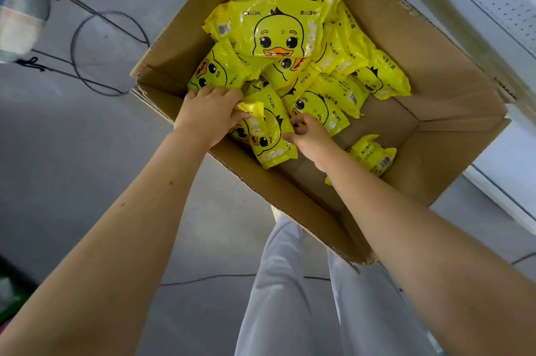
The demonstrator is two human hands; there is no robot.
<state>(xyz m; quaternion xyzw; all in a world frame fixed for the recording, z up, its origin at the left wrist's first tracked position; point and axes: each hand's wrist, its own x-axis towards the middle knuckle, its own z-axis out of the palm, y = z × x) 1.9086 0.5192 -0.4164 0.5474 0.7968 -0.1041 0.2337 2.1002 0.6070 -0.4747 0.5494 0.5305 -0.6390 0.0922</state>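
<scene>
**A:** Where are we in this?

**B:** We're picking stock out of the cardboard box [441, 71]. Our left hand [208, 116] curls over the left end of the front pack [271, 138]. That's the yellow duck-printed one near the middle of the frame, against the box's near wall. Our right hand [309, 135] pinches its right edge.

**A:** So the lift comes next?

**B:** We judge so. Both hands need a firmer hold, then a straight pull up, clear of the heap of packs [278, 34] crowding it from the upper middle.

**A:** What can't we make out?

**B:** Our left fingers cover a second pack's corner, so we can't tell whether they hold one or two. The box bottom under the heap is hidden, and the box's far corner is cut off at the top. Our right forearm also crosses the lone pack [374, 155] at lower right.
</scene>
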